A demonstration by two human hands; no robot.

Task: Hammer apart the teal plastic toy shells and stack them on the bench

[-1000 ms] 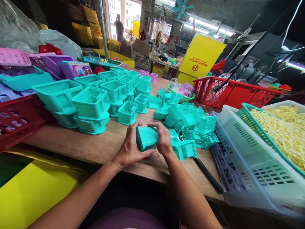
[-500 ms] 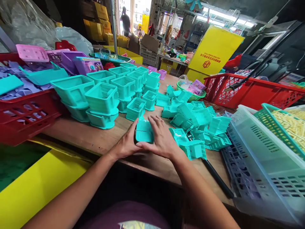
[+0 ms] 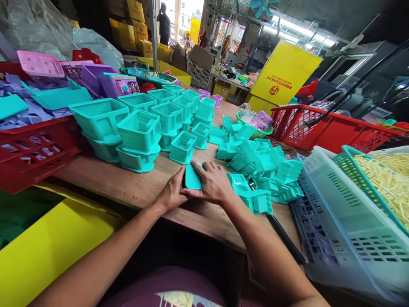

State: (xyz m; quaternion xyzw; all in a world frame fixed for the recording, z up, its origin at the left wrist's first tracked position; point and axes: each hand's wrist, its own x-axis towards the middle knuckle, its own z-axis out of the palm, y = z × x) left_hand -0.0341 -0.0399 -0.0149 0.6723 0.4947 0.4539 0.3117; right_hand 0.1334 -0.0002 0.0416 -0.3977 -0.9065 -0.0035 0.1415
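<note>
As L/R fingers (image 3: 198, 169) clamp teal tub (image 3: 191, 179), flat side's up, long axis fwd.

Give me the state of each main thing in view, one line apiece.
Left hand: gripping a turquoise piece
Right hand: gripping its other side
That turquoise piece: held, partly covered
Stacked turquoise tubs: upright, open-topped
Loose turquoise parts: heaped, jumbled
Black rod: lying down
Left red basket: filled, mostly with lilac pieces
Right green basket: filled with yellow pieces
Ceiling lights: lit
</note>
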